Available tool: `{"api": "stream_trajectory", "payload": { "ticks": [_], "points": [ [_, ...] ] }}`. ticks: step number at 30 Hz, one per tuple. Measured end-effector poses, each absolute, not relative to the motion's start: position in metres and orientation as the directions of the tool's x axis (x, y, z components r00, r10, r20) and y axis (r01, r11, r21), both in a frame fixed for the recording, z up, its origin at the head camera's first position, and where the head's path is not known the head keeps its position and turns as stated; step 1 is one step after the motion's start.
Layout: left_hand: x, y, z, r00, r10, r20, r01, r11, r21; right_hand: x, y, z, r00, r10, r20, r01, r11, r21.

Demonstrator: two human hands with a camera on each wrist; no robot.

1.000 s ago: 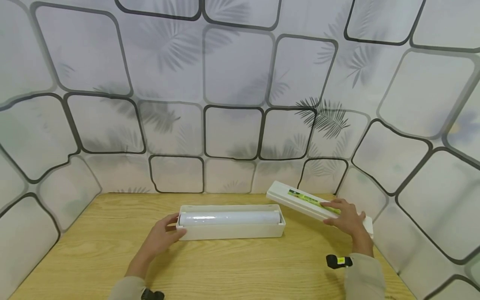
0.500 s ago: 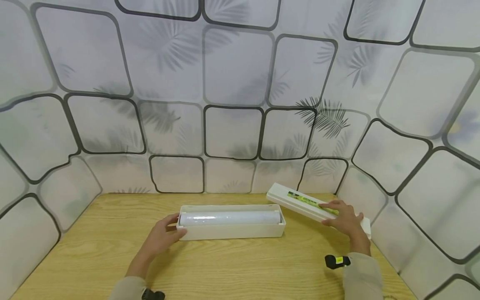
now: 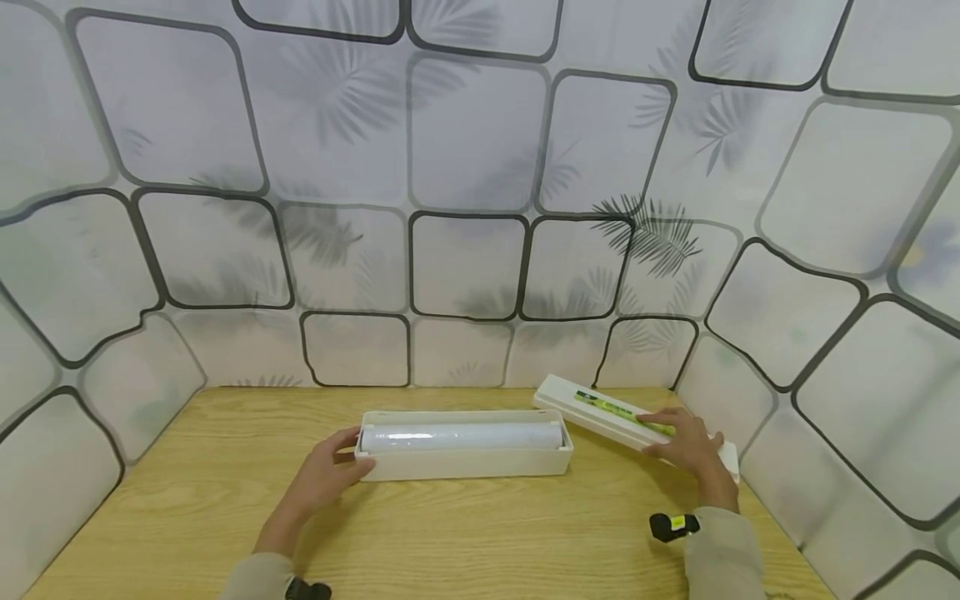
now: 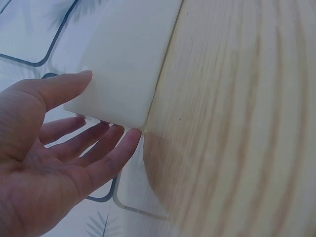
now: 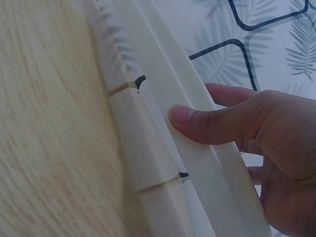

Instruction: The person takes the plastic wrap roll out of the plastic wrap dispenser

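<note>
A long white cling film box (image 3: 491, 465) lies lidless on the wooden table, with a shiny pale roll of cling film (image 3: 465, 435) inside it. At its left end my left hand (image 3: 321, 477) holds the corner. In the left wrist view the thumb lies on the box's front wall (image 4: 128, 54), and the fingertips touch the end edge. To the right, my right hand (image 3: 686, 446) grips the white lid (image 3: 558, 390), which has a green-yellow label (image 3: 600, 402). The lid slants, its far left end behind the box's right end. In the right wrist view the thumb (image 5: 182, 116) presses the lid's side.
The pale wood tabletop (image 3: 465, 533) runs back to a wall covering (image 3: 465, 267) with outlined blocks and leaf prints. Side panels of the same pattern close in at left and right. Dark straps or devices (image 3: 673, 527) sit at both wrists.
My right hand has brought the lid slightly lower and a little to the left, its far end dropping toward the table. The left hand and box stay in place.
</note>
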State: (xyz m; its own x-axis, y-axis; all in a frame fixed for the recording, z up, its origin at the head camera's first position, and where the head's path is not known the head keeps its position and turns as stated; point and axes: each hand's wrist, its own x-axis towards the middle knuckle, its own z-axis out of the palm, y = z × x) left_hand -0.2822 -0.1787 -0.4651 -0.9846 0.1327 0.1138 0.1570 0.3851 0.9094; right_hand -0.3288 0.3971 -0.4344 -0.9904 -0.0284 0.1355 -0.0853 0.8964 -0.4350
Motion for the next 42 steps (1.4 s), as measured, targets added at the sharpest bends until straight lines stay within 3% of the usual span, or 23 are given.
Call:
{"api": "stream_trajectory", "payload": {
  "ticks": [42],
  "points": [
    [-0.28, -0.178, -0.463, -0.988, 0.124, 0.092, 0.133, 0.383, 0.914, -0.332, 0.41, -0.453, -0.998, 0.044, 0.041, 0.02, 0.883, -0.469]
  ]
}}
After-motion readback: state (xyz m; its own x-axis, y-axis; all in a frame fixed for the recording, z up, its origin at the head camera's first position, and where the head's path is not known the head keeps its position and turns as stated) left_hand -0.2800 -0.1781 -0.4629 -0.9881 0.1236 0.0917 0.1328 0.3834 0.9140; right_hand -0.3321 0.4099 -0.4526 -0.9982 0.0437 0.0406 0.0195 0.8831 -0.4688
